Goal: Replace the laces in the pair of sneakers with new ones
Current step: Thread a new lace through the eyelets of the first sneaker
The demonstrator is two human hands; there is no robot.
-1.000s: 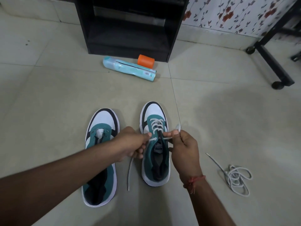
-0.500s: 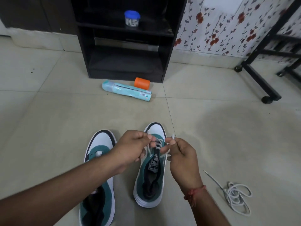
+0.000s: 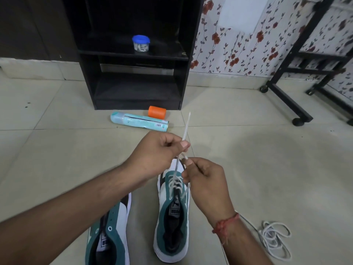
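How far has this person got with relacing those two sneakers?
About halfway. The right sneaker has a white lace crossed through most of its eyelets; the left hand and right hand each pinch an end. The left sneaker shows bare eyelets, and a loose lace lies on the floor.

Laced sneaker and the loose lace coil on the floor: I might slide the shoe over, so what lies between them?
In the head view, only the right forearm hangs above that stretch; floor tile between the laced sneaker and loose lace coil looks bare.
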